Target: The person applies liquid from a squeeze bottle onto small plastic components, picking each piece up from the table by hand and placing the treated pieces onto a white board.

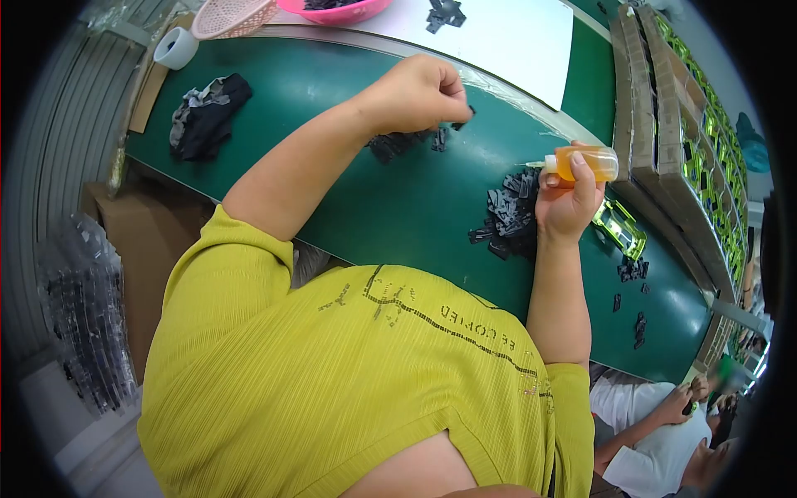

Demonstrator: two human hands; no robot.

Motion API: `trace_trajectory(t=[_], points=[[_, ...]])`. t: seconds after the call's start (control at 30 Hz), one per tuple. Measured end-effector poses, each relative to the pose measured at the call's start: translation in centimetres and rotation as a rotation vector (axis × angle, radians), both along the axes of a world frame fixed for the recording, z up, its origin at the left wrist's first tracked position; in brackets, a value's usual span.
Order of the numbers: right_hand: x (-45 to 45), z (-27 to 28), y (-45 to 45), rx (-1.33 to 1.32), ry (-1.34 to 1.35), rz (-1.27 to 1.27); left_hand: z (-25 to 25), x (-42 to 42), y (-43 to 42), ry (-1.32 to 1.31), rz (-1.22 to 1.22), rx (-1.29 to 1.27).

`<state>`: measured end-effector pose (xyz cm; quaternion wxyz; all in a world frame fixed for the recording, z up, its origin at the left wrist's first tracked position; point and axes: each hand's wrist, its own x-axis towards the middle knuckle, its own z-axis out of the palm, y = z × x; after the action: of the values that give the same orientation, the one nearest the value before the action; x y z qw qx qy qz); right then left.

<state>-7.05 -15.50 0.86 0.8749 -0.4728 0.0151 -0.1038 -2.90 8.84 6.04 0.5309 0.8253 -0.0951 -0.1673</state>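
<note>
My left hand (423, 91) is over the green table, its fingers pinched on a small black piece (471, 113). Just below that hand, a small pile of black pieces (397, 145) lies on the table. My right hand (568, 203) is wrapped round a clear bottle of orange liquid (591, 163), which is held on its side with its thin nozzle pointing left. Beside my right wrist is a larger heap of black and grey pieces (510, 212). To the right of that wrist lies a shiny yellow-green car-shaped shell (620, 229).
A white board (506, 46), a pink basin (340, 12), a pink basket (231, 17) and a tape roll (176, 48) are at the back. Dark cloth (211, 116) lies left. Cardboard trays (643, 108) hold green shells at right. Another person (656, 427) sits lower right.
</note>
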Motion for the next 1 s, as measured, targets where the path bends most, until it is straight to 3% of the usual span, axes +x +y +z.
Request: trace_trajectory(t=[0.13, 0.23, 0.5, 0.8, 1.0], points=[[0.3, 0.0, -0.4, 0.027, 0.008, -0.016, -0.3, -0.8, -3.1, 0.344, -0.057, -0.471], [0.3, 0.1, -0.8, 0.045, 0.016, -0.03, -3.3, -0.8, -5.1, 0.571, -0.095, -0.666], [0.7, 0.2, -0.5, -0.012, -0.025, -0.056, -5.2, -2.0, -5.8, 0.361, -0.086, -0.414], [0.4, -0.3, 0.1, -0.321, -0.111, -0.08, -5.0, -1.8, -5.8, 0.402, -0.076, -0.399], [0.4, -0.3, 0.3, -0.337, -0.126, -0.07, -4.9, -1.9, -5.9, 0.402, -0.065, -0.395]])
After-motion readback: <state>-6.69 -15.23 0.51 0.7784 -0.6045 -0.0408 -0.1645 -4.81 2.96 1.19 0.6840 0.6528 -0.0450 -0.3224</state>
